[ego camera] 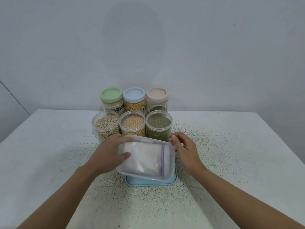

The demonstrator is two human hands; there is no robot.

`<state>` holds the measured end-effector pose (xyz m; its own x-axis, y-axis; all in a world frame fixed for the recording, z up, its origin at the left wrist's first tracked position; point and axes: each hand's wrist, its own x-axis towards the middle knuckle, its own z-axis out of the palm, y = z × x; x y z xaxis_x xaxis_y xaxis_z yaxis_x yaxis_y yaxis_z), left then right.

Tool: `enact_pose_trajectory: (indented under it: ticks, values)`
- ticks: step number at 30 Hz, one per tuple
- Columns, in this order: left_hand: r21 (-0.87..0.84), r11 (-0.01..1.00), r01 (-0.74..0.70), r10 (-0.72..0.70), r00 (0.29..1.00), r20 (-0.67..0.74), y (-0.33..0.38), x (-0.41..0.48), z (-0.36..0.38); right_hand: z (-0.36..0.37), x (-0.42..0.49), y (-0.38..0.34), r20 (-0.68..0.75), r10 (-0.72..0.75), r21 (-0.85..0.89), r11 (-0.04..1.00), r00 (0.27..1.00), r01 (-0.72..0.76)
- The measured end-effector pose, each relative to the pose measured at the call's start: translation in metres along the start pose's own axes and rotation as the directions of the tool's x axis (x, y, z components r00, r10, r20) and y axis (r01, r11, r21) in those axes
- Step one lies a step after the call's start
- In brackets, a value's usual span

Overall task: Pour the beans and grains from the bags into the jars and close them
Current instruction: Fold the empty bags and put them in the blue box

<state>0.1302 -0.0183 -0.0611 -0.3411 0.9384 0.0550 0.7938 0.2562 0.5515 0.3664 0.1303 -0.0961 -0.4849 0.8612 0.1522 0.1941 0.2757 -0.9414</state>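
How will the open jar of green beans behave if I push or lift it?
The green bean jar is filled nearly to its rim, so it is probably heavy for its size. With no lid, a tilt would likely spill its contents. Its smooth clear wall may feel slippery.

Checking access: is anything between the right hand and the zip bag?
Only the rim of the clear rectangular plastic box holding the translucent zip bag; the right hand is at its right corner. No lid visibly covers it; the left hand grips its left side.
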Motion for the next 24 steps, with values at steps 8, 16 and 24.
enact_pose_trajectory:
  ticks: [8, 16, 24]
  values:
    - [-0.221, 0.974, 0.057, -0.063, 0.998, -0.018, -0.01, -0.006, -0.02, 0.008, -0.001, 0.03, 0.413, 0.03, -0.702, 0.647, 0.91, 0.297]
    - [-0.229, 0.972, 0.055, -0.048, 0.998, 0.036, -0.019, -0.015, -0.023, 0.012, 0.018, 0.004, 0.45, 0.045, -0.691, 0.65, 0.892, 0.317]
    - [-0.309, 0.944, 0.113, -0.076, 0.989, 0.13, -0.021, -0.022, -0.036, -0.01, 0.028, -0.02, 0.442, 0.116, -0.507, 0.85, 0.89, 0.141]
